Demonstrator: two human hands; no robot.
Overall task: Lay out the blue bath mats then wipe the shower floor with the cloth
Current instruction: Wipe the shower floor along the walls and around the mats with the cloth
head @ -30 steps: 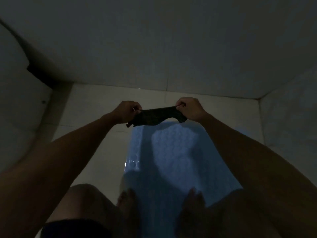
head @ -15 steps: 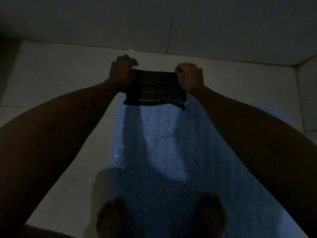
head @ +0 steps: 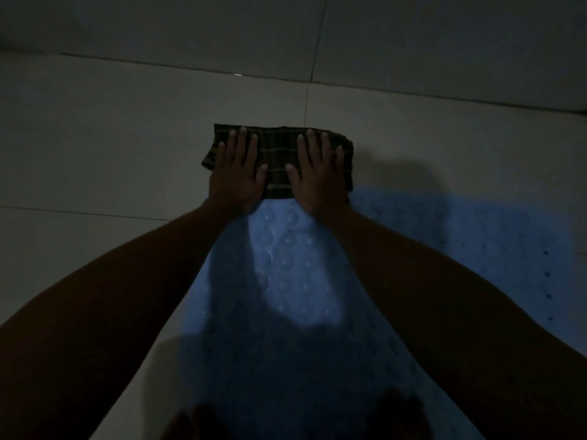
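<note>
Light: dim; detail in the shadows is poor.
Cloth (head: 279, 160): dark, with pale check lines, spread flat on the shower floor (head: 111, 147). Its long axis runs left to right across the view, crosswise to the way the fingers point. Its far edge lies just beyond the fingertips; its near edge touches or slightly overlaps the far end of the middle mat, and which of the two cannot be told.
Left hand (head: 236, 171): palm down on the left half of the cloth, fingers straight and slightly spread, pointing away from the person toward the wall (head: 286, 33). Thumb angled inward toward the other hand. It presses flat and grips nothing.
Right hand (head: 319, 173): palm down on the right half, fingers straight and slightly apart, also pointing toward the wall, thumb angled inward. A bare strip of cloth shows between the two thumbs.
Blue bath mat (head: 286, 281): textured with round bumps, laid flat, long axis running from the wrists back toward the person, in line with the fingers.
Second blue mat (head: 476, 242): flat on the floor to the right of the right forearm, beside the first; the seam between them is hidden by the arm.
Feet: two dark shapes at the bottom edge, on the middle mat; too dark to describe.
</note>
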